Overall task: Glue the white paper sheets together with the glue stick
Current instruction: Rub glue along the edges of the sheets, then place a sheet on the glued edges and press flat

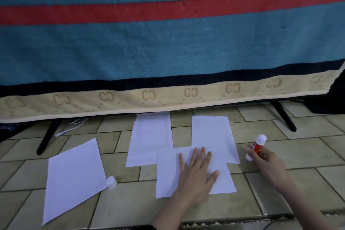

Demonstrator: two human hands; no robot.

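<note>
Sheets: you have four plain white rectangular paper sheets [74, 177] in front of you.
Stick: your red plastic glue stick [257, 146] has white lettering and white ends.
Cap: the loose round plastic cap [111, 182] is white.
Floor: your beige-olive ceramic floor tiles [308, 157] carry dark grout lines.
Towel: your hanging teal terry towel [168, 43] shows one red stripe, a navy band and a tan border of repeated brown "CC" marks.
Legs: the slanted stand legs [46, 136] are black.

Your paper sheets [194, 172]: matt, smooth, white. Glue stick [257, 146]: glossy plastic. Floor tiles [121, 205]: glazed, slight sheen. Towel [168, 46]: rough terry cloth.
</note>
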